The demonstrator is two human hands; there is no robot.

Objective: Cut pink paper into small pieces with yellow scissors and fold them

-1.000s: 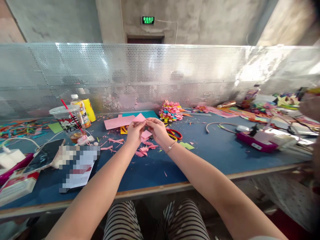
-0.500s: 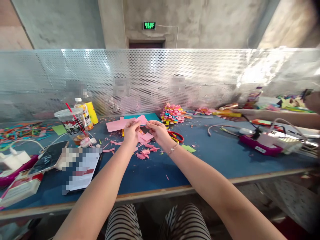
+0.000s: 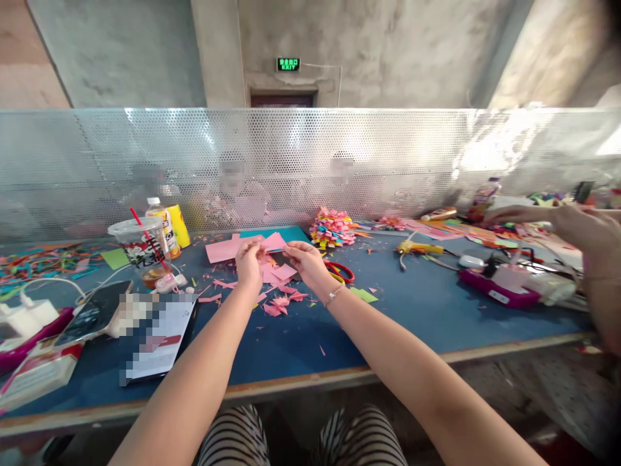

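A small pink paper piece is pinched between both hands above the table. My left hand grips its left edge, and my right hand its right corner. Beneath and in front lie cut pink scraps. Behind my left hand rest a larger pink sheet and a teal sheet. Red-handled scissors lie just beyond my right wrist, partly hidden by it. A bundle of folded pink, yellow and blue paper stands behind my right hand.
At the left are a plastic cup, a bottle, a phone and a tablet. To the right lie a yellow glue gun and a purple power strip. Another person's hand reaches in from the right.
The other person's hand has let go of the yellow glue gun, which now lies on the table, and has moved right. My hands keep hold of the pink paper. The view has tilted slightly.
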